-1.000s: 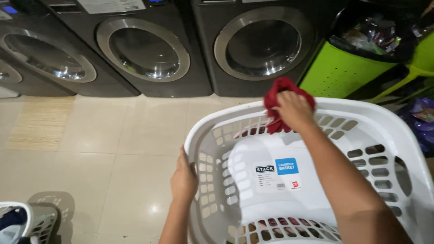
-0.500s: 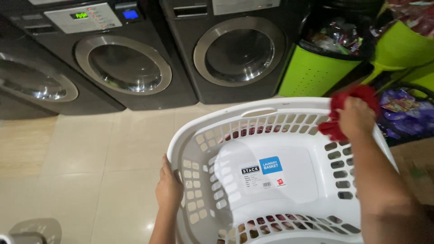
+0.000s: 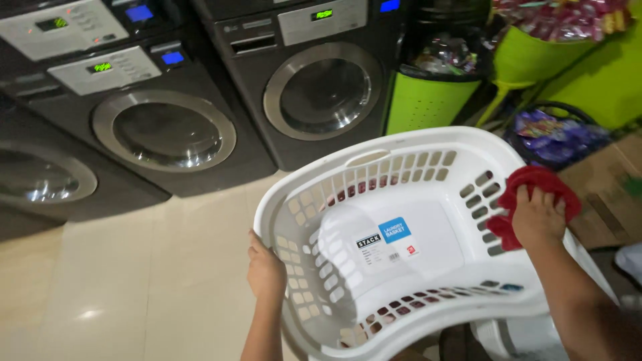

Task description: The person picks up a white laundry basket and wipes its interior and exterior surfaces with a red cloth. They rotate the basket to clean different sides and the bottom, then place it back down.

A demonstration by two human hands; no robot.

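Head view, left hand (image 3: 265, 271) fingers gripping white laundry basket (image 3: 401, 147) rim, right hand (image 3: 537, 217) fingers clutching red cloth (image 3: 528, 184).

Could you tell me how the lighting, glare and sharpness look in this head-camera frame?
Head view: even indoor light; a soft glare spot on the floor tiles; reflections dull the washer doors. The white laundry basket is bright but not washed out. The left hand is fairly sharp; the right hand on the red cloth is slightly soft, and the far right edge blurs.
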